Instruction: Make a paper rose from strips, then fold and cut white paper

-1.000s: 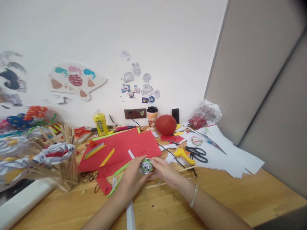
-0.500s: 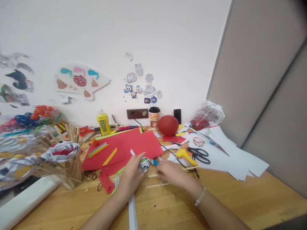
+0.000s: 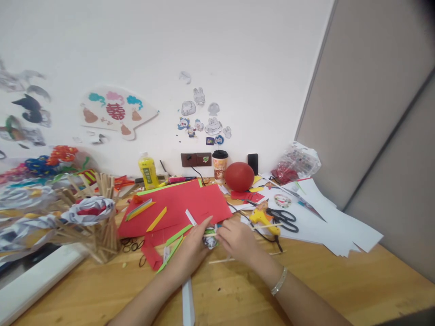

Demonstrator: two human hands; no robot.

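My left hand (image 3: 196,241) is closed around a small rolled paper flower (image 3: 211,243), its pale and greenish folds partly hidden by the fingers. Close beside it, my right hand (image 3: 237,239) pinches a thin wooden stick (image 3: 267,226). One end of the stick lies across the flower's top, and the rest passes behind the hand to the right. A bit of blue shows between the two hands, too small to name. Below the right hand, another thin stick (image 3: 220,261) rests on the wooden table (image 3: 234,299).
Red paper sheets (image 3: 183,199) lie behind the hands. To the right are a yellow glue gun (image 3: 262,219), black scissors (image 3: 284,218), a red balloon (image 3: 239,177) and white sheets (image 3: 340,231). A holder of wooden sticks (image 3: 103,235) and paper flowers (image 3: 89,210) stand left.
My right hand has picked up one of the two sticks from the table and raised it to the paper flower. The flower has shifted slightly right and down in my left hand.
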